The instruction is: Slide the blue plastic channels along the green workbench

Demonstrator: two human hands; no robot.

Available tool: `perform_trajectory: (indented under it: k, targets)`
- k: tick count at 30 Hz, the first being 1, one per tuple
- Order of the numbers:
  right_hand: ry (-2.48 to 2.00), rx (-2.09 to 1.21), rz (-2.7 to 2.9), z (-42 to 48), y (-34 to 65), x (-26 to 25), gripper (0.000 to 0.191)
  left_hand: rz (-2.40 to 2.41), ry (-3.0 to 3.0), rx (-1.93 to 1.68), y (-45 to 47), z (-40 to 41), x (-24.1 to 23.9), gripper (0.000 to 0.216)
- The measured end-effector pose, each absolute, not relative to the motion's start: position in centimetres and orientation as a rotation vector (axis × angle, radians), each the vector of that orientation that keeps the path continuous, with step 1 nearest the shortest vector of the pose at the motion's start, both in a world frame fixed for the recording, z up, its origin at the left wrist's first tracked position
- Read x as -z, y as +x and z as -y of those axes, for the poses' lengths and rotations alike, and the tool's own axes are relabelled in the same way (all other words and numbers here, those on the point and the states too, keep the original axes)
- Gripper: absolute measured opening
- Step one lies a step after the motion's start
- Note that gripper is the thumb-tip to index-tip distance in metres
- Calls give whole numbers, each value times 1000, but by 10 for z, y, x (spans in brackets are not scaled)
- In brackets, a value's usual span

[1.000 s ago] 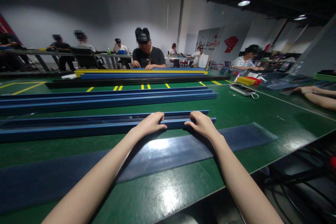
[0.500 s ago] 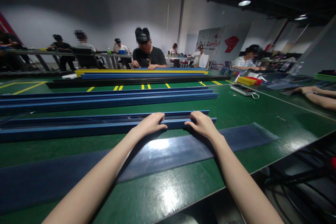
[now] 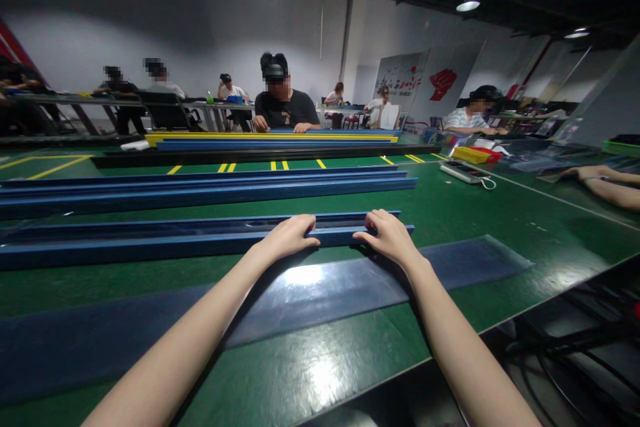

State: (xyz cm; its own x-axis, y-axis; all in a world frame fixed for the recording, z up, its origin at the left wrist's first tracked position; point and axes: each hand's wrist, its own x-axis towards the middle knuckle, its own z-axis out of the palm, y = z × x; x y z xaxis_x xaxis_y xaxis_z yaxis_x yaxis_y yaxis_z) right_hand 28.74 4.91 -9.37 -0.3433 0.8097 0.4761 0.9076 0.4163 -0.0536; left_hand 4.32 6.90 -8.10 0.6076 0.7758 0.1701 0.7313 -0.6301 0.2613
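Observation:
A long blue channel rail (image 3: 150, 243) lies across the green table (image 3: 450, 213) in front of me. My left hand (image 3: 287, 239) grips its near wall, fingers curled over the top edge and thumb on the front. My right hand (image 3: 387, 237) holds the same wall a little to the right, close to the rail's right end, fingers hooked over the edge. A flat dark blue strip (image 3: 325, 290) lies on the table under both forearms, nearer to me than the rail.
A second blue rail (image 3: 210, 190) lies farther back, then a black rail (image 3: 260, 155) and yellow and blue rails (image 3: 270, 140) before a seated person (image 3: 283, 103). A white device (image 3: 463, 173) and another person's forearm (image 3: 603, 180) are at right. The table edge drops at lower right.
Both hands keep the same hold on the rail. The view has shifted very slightly; nothing else has moved.

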Motion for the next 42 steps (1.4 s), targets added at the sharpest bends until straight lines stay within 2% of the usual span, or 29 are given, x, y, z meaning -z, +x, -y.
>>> perform_trajectory:
  k: [42]
  targets:
    - [-1465,227,2236,-52,288,96,31,-1364,2691,-325,44,-63,76,19]
